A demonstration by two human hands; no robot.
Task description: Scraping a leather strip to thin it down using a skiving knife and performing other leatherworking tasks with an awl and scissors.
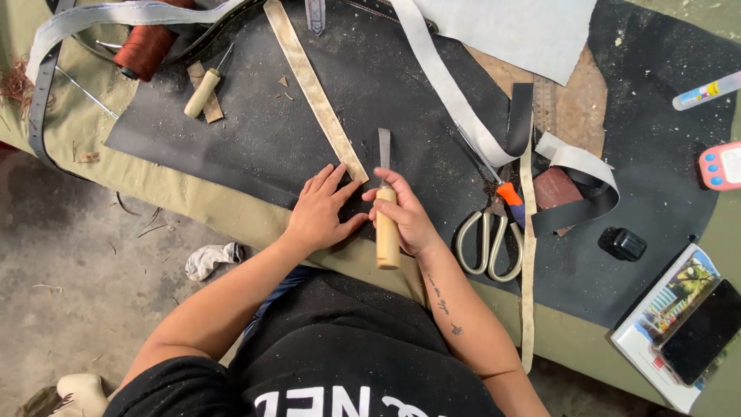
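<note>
**Chisel upright at the end of the tan strip**

Your right hand [403, 218] is clenched around the pale wooden handle of a chisel [385, 207], with the flat metal blade pointing away from you across the black mat [255, 131]. The blade tip sits just beside the near end of a long tan leather strip [312, 86], which runs diagonally up the mat toward the far edge.

Your left hand [320, 210] is released and lies flat, fingers spread, pressing down at the near end of that strip, right next to the chisel hand.

To your right, a pair of scissors [489, 232] rests on the mat with its handles toward you, touching an orange-handled tool [509, 193]. A grey strap [448, 85] curls past them. Farther left on the mat lies a wooden-handled awl [204, 91], and beyond it a spool of rust-red thread [145, 48]. A phone [701, 330] sits on a booklet at the table's right corner.
</note>
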